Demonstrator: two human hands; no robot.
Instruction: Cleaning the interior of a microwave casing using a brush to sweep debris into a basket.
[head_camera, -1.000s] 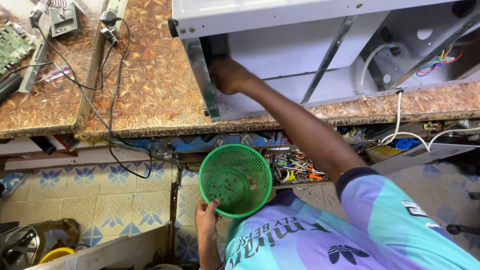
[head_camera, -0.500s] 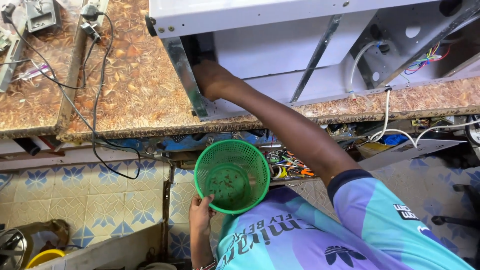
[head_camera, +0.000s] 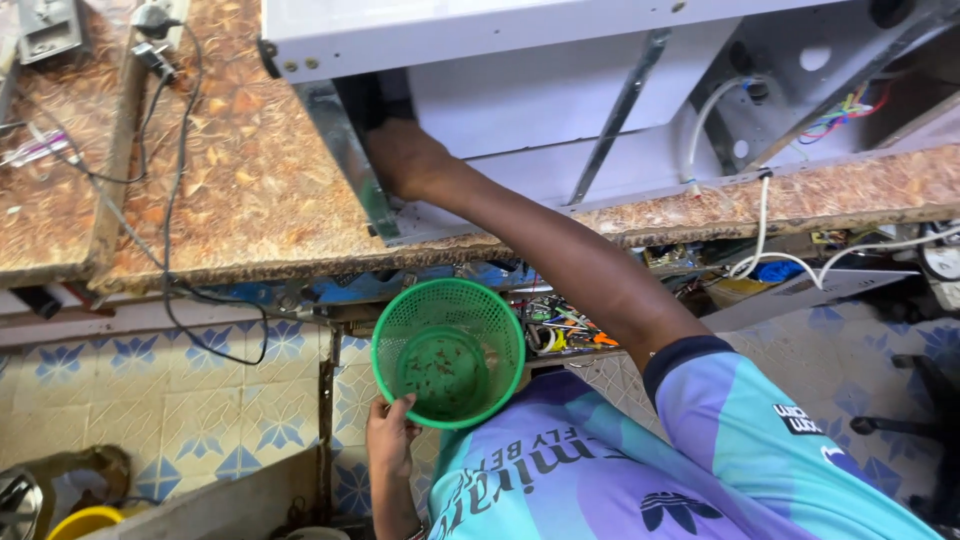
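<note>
Green basket (head_camera: 449, 352) — left hand (head_camera: 392, 428) still pinching rim; right hand (head_camera: 402, 160) deeper inside casing (head_camera: 560, 90), grip unseen.

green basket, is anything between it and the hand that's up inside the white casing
Nothing solid lies between them. The green basket, held at its lower rim by the left hand, sits below the worktop edge. The right hand reaches over that edge into the white casing; only the edge separates them.

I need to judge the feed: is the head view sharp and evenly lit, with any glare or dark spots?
Head view: sharp, soft even daylight; green basket mesh crisp; white casing bright, not blown out; right hand reaches into its shadowed opening, fingers hidden; slight wide-angle bend at edges.
</note>
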